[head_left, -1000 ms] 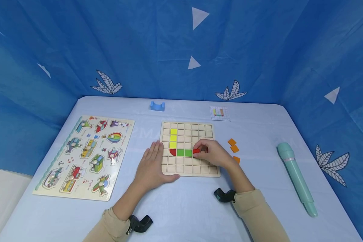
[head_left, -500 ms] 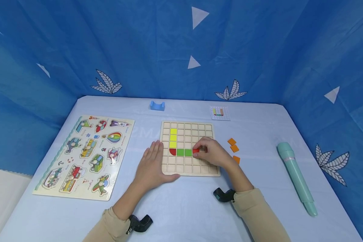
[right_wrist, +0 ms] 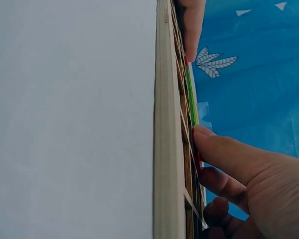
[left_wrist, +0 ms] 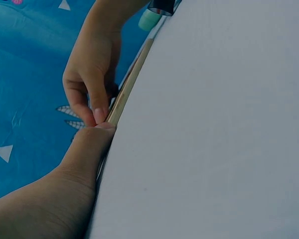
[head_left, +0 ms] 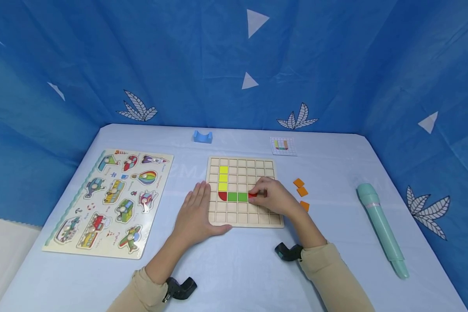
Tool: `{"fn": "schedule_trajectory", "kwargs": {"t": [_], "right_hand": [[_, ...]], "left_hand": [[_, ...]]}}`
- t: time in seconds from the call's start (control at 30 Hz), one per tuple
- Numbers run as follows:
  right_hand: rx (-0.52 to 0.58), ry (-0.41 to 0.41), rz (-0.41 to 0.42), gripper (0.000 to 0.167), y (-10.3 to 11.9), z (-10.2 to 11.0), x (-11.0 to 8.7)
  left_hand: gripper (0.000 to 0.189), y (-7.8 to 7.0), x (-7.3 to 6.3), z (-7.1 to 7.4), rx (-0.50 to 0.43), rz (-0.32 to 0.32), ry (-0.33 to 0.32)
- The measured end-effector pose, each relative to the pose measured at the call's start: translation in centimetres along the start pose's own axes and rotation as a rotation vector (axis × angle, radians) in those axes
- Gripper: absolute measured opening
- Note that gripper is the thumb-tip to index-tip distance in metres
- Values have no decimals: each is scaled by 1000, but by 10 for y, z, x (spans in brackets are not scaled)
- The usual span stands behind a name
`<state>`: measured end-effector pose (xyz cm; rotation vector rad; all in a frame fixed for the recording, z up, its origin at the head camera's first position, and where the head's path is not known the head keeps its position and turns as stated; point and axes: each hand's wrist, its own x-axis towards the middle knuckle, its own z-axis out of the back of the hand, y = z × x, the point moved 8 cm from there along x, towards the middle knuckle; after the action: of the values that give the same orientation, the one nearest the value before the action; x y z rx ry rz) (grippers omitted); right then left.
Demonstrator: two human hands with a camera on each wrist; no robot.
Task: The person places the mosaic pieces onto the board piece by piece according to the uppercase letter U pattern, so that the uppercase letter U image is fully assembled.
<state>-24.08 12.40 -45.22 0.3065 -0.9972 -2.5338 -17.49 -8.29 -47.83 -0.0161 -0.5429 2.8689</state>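
Note:
A wooden grid board (head_left: 243, 220) lies in the middle of the table. Three yellow square tiles (head_left: 223, 178) run down one column, with a red rounded tile (head_left: 222, 196) below them and two green square tiles (head_left: 237, 197) beside it. My right hand (head_left: 274, 197) pinches another red tile (head_left: 252, 195) between thumb and fingers, at the cell right of the green ones. In the right wrist view the thumb (right_wrist: 224, 147) sits at the board's surface by that tile. My left hand (head_left: 195, 212) lies flat with straight fingers at the board's left edge, thumb at its front corner.
Several orange square tiles (head_left: 302, 191) lie right of the board, near the right forearm. A pattern card (head_left: 284, 146) and a blue notched block (head_left: 203, 137) are at the back. A vehicle puzzle board (head_left: 113, 203) lies left, a teal tube-shaped object (head_left: 384, 232) right.
The red tile in my right hand sits slightly lower in its cell, showing less above the board. The left hand has not moved.

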Motion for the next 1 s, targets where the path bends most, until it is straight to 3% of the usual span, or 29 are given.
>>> {"fn": "schedule_trajectory", "kwargs": {"t": [1.0], "right_hand": [[-30, -10, -4, 15, 1, -4, 1]], "left_hand": [[133, 0, 0, 0, 4, -8, -11]]}}
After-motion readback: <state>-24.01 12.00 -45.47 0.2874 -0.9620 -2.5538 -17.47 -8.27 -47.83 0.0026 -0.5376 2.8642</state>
